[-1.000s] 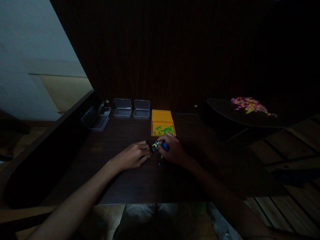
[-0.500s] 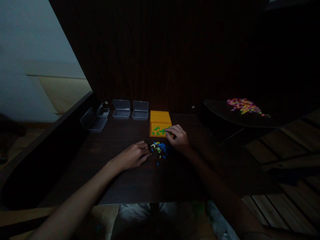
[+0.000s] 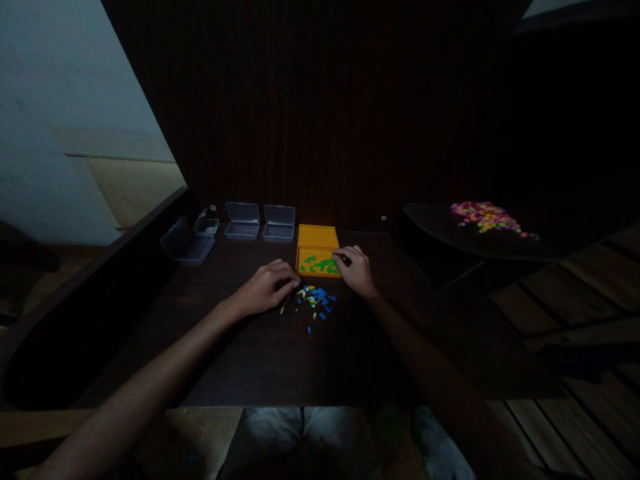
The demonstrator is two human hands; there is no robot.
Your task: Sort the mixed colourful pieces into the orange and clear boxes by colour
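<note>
A small heap of blue, yellow and green beads (image 3: 314,300) lies on the dark wooden table (image 3: 260,347). Behind it stands an open orange box (image 3: 318,250) with green beads inside. My left hand (image 3: 266,288) rests on the table at the heap's left edge, its fingers curled and pinched at the beads. My right hand (image 3: 354,269) is at the orange box's right front corner, fingers pinched together over the green beads; what they hold is too small to see.
Three open clear plastic boxes (image 3: 242,221) (image 3: 279,223) (image 3: 189,240) line the table's back left. A pile of pink and yellow beads (image 3: 484,217) lies on a dark surface at the right. A raised table edge runs along the left; wooden floor planks lie to the right.
My right hand left the heap and moved back to the orange box. My left hand slid slightly forward to the heap's left edge.
</note>
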